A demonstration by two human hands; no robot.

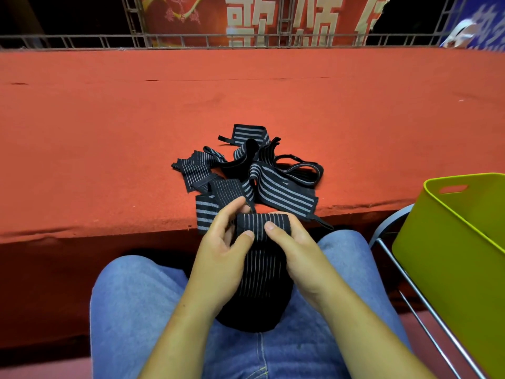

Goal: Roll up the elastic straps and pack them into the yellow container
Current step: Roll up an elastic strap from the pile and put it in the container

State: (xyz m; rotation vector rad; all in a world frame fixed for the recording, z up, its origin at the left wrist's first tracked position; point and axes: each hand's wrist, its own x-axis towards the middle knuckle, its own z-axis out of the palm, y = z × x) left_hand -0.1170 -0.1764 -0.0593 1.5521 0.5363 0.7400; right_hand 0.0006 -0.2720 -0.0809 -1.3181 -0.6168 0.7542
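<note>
One strap (261, 269) looks light, soft and springy, likely to unwind unless pinched across its rolled end. The left hand (221, 250) and right hand (297, 247) clamp that roll between them, thumbs on top, its tail hanging below them. More straps (254, 170) lie on the desk (109, 132) just beyond the hands. The container (437, 242) sits well right of the right hand.

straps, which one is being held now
The strap draped over the lap, top end rolled between left hand and right hand; the rest lie in a loose pile on the red table.
</note>
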